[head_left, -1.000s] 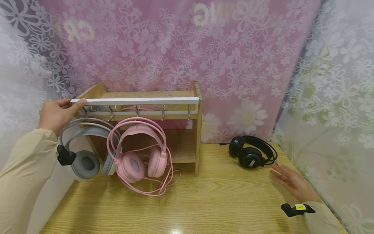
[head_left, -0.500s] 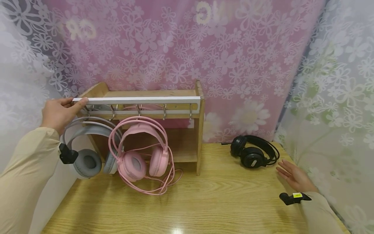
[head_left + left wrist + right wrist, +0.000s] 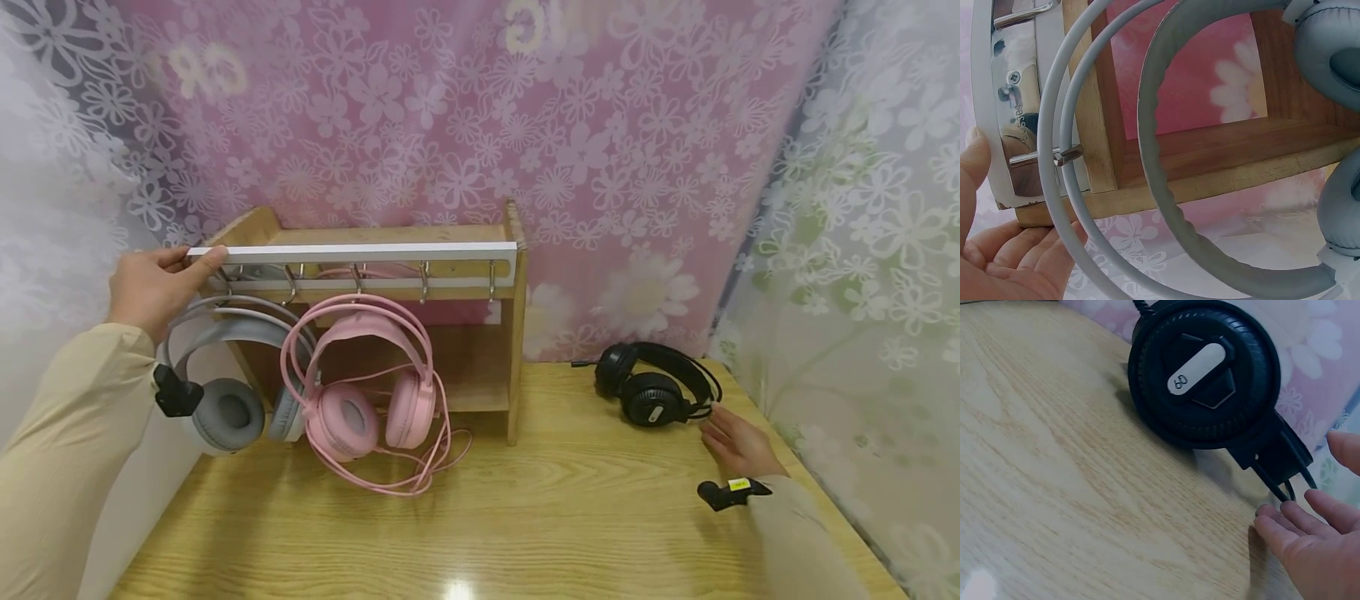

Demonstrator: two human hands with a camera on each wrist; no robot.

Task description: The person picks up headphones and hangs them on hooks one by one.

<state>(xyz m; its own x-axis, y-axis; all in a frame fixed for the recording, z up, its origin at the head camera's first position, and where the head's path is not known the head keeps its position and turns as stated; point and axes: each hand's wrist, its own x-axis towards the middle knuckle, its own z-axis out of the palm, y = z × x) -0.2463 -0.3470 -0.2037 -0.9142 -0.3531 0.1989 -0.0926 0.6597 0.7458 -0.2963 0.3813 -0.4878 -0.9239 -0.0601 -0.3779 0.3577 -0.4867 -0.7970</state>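
My left hand (image 3: 159, 282) grips the left end of the white hook rail (image 3: 360, 252) on a wooden rack (image 3: 514, 350); in the left wrist view the thumb lies on the rail (image 3: 985, 94) and the fingers (image 3: 1016, 250) curl under the rack's corner. Grey headphones (image 3: 225, 412) hang from the hook nearest that hand, their headband (image 3: 1166, 187) close to the camera. Pink headphones (image 3: 352, 417) hang beside them. Black headphones (image 3: 652, 396) lie on the table at the right. My right hand (image 3: 731, 440) is flat, its straight fingers (image 3: 1297, 528) just beside the black headband (image 3: 1279, 456).
The wooden table (image 3: 562, 517) runs up to flowered curtains at the back and right. The pink cable (image 3: 420, 475) loops on the table before the rack. Bare hooks (image 3: 491, 279) hang at the rail's right end. A low shelf (image 3: 468, 400) sits inside the rack.
My right hand has slid forward and left along the table, up to the black headphones. The left hand keeps its hold on the rail's end.
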